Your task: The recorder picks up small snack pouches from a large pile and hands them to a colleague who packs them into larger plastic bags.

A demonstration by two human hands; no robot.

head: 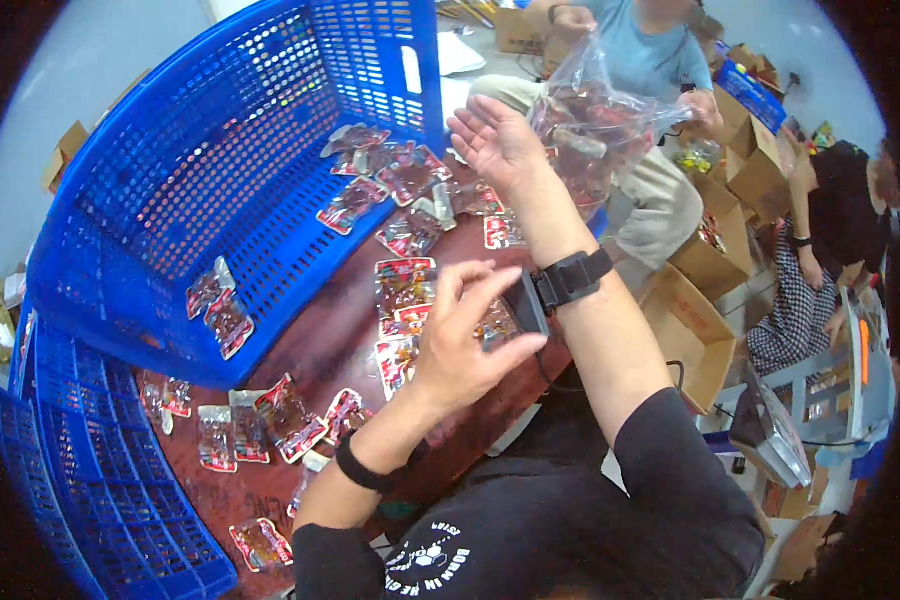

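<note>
My left hand point(469, 334) has its fingers spread beside a black device point(529, 304) strapped to my right wrist; whether they touch I cannot tell. Palm turned up and empty, my right hand point(499, 142) is raised past the table's far edge. Below my left hand, sealed food packets with red print point(405, 281) lie in a group on the reddish-brown table point(330, 322). More packets point(416, 176) spill from the opening of a tipped blue plastic crate point(217, 172). Others point(289, 420) are scattered at the table's left side.
Across the table a person point(645, 60) holds a clear plastic bag point(592, 127) full of packets. Cardboard boxes point(690, 330) stand on the floor at the right, near another person point(810, 247). A second blue crate point(112, 465) is at the lower left.
</note>
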